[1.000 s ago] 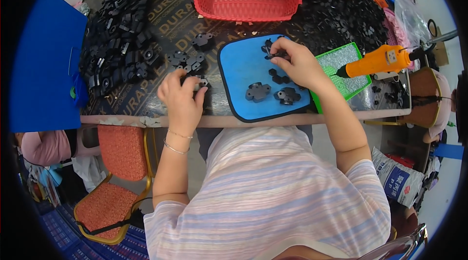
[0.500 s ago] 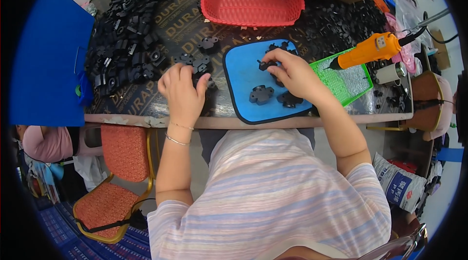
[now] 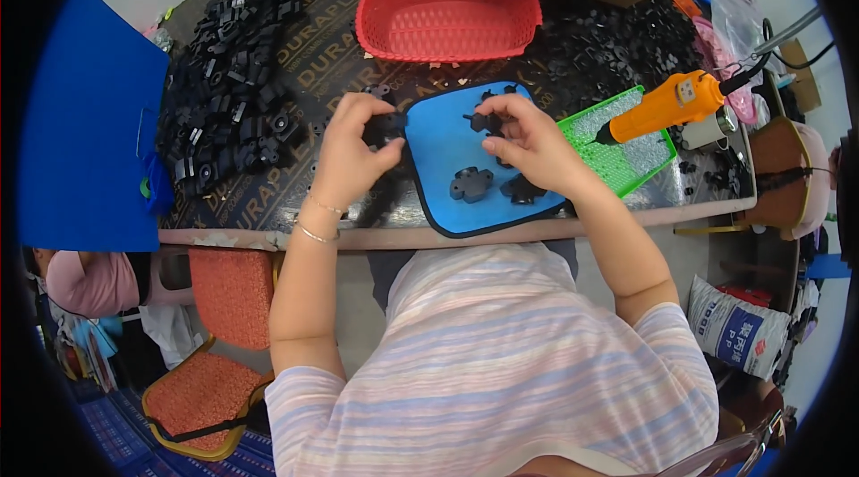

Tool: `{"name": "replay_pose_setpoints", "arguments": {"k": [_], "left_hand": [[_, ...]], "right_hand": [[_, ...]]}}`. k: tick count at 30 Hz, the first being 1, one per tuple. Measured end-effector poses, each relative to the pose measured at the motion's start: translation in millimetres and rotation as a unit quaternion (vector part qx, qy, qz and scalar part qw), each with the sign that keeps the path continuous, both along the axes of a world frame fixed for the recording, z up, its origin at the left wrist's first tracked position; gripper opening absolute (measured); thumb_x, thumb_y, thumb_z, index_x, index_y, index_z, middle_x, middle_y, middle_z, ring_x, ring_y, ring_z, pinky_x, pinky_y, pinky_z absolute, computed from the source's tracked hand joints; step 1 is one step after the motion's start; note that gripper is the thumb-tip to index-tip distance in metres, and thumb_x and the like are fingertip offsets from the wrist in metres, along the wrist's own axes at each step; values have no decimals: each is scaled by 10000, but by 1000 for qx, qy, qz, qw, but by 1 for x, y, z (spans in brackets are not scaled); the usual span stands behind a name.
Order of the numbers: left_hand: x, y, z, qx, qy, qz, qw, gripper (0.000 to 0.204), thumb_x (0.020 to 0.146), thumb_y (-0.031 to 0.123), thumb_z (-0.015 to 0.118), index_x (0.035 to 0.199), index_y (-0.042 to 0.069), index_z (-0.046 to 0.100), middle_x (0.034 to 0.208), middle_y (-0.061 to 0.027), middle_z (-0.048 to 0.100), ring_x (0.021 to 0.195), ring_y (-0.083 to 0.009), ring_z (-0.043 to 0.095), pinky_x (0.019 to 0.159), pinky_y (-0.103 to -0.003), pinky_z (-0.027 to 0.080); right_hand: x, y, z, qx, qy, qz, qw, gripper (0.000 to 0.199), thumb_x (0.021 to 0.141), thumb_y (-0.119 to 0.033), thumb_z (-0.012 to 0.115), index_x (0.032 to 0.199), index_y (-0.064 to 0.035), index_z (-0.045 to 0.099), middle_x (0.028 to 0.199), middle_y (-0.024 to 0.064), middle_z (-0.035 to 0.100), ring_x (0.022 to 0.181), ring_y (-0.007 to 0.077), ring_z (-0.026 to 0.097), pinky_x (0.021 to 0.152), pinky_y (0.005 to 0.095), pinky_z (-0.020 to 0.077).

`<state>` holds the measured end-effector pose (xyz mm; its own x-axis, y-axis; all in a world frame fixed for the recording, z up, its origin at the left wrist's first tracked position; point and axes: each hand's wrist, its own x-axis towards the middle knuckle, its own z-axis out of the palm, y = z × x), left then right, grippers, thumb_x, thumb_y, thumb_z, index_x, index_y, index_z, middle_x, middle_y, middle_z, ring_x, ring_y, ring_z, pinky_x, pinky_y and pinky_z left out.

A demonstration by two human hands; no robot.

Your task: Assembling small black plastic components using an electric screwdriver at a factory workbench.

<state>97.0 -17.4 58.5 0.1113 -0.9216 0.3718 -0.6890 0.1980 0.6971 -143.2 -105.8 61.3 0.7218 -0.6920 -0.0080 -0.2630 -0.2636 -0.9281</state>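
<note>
Black plastic parts sit in both hands: the left hand pinches one small black part just off the left edge of the blue mat, and the right hand grips another black part over the mat's far half. Both parts are too small and too covered by fingers to tell which way they point or how their long axis runs. Two cross-shaped black parts lie flat on the mat near the table's near edge, close under the right wrist. A heap of loose black parts covers the table's left side. A red basket stands at the far edge, beyond both hands. A green tray lies to the right of the mat, with an orange electric screwdriver over it.
</note>
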Motion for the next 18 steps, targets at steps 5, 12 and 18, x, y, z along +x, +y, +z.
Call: {"name": "replay_pose_setpoints", "arguments": {"k": [5,12,18], "left_hand": [[-38,9,0,15,119,-69,990,500,633,26,677,1121,56,572,1050,-72,524,954,-175,540,875,-274,417],[-56,12,-8,1,253,-76,964,679,630,-7,709,1236,51,407,1072,-107,555,994,-184,551,858,-294,448],[-60,16,-5,45,339,-104,934,702,636,-28,713,1240,57,367,1071,-93,546,988,-159,543,842,-287,457]], "right_hand": [[10,6,18,141,-153,9,978,400,867,-16,551,1256,-61,470,1118,64,449,825,130,616,642,228,505],[9,10,30,179,-121,36,976,409,864,-14,557,1264,-56,485,1078,55,489,769,108,622,624,210,506],[5,12,31,11,-99,29,995,393,794,7,631,1178,-46,571,982,36,555,685,79,557,610,201,458]]}}
